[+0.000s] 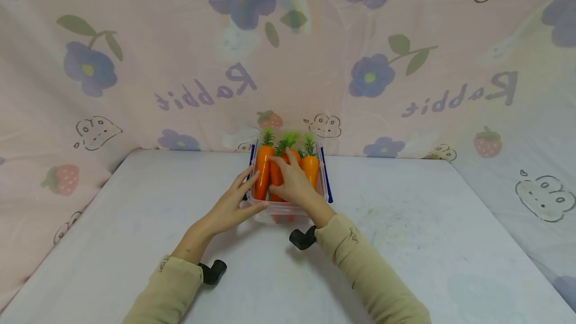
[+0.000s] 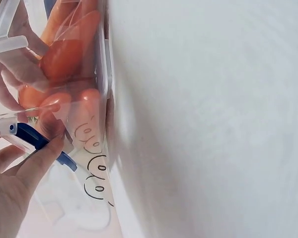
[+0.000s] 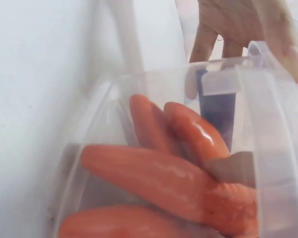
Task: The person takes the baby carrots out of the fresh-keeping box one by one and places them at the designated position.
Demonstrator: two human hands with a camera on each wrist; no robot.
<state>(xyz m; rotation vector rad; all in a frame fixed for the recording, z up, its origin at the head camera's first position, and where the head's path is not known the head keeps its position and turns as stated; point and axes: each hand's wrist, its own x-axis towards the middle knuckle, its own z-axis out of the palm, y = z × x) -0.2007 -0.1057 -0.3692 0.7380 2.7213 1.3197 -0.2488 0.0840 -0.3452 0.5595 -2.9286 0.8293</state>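
Note:
A clear plastic box [image 1: 288,209] with blue side latches holds several orange toy carrots with green tops. My right hand [image 1: 292,181] reaches into it from the near right, its fingers and thumb gripping a middle carrot [image 1: 276,176]. Through the wall in the left wrist view, fingertips lie around that orange carrot [image 2: 62,59]. My left hand [image 1: 231,206] rests at the box's left side with fairly straight fingers, the thumb along the near corner. One of its fingers touches a blue latch [image 2: 32,136]. Another carrot [image 1: 263,171] leans just inside the left wall.
The box stands on a white table [image 1: 387,234] near its back edge. Behind hangs a pink patterned cloth [image 1: 306,94] with flowers and rabbits. Black camera mounts [image 1: 303,238] stick out at both wrists. A yellower carrot [image 1: 310,168] lies along the box's right side.

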